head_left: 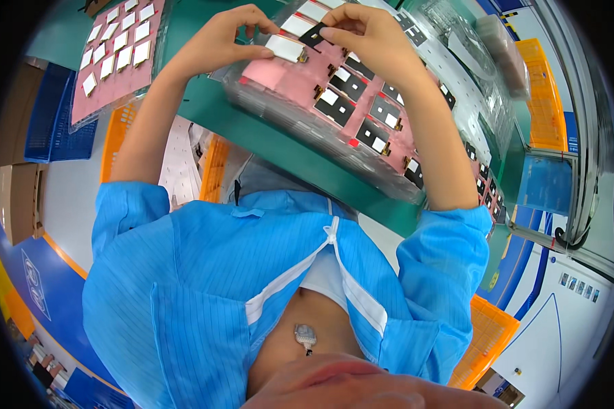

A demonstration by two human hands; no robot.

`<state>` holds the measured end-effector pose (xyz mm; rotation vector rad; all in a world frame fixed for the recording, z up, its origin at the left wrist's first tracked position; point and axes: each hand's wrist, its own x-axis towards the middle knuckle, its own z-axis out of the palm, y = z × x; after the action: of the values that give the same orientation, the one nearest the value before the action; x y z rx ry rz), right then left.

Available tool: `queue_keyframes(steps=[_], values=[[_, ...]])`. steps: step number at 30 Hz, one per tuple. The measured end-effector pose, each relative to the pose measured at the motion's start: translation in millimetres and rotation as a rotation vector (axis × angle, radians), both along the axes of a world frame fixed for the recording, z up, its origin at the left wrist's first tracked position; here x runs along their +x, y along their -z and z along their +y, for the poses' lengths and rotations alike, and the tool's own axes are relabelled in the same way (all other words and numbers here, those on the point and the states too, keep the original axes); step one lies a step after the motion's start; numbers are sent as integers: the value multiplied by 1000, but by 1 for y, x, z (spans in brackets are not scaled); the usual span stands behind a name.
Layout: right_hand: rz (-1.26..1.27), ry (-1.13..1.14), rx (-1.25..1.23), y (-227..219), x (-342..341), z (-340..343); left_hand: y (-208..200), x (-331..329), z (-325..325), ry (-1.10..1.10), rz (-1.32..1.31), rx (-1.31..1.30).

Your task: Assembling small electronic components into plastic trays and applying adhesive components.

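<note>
Blue shirt (pixel 205 286), one, lower centre; orange baskets (pixel 547 92), two, right; left fingers (pixel 254 52) gripping one white piece (pixel 284 48), right fingers (pixel 341 35) one black piece (pixel 312 37)

The white piece (pixel 284 48) looks smooth, the trays (pixel 300 127) glossy clear plastic, the blue jacket (pixel 205 286) matt cloth

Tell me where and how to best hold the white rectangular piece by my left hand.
Probably pinch the white piece across its left end, coming from the left: its shape is flat, and a small brownish tab juts from its right end.
</note>
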<state>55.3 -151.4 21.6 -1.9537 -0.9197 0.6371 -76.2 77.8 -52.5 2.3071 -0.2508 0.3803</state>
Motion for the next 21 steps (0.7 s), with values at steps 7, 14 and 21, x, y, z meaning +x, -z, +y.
queue_keyframes(steps=[7,14,21], values=[[84,-144,4,-14,-6,9,-1,0,-4,19,-42,-11],[-169,-100,-80,-14,-7,21,-7,-1,-9,22,41,-216],[-104,-205,-128,4,14,31,-9,0,-5,43,122,-277]])
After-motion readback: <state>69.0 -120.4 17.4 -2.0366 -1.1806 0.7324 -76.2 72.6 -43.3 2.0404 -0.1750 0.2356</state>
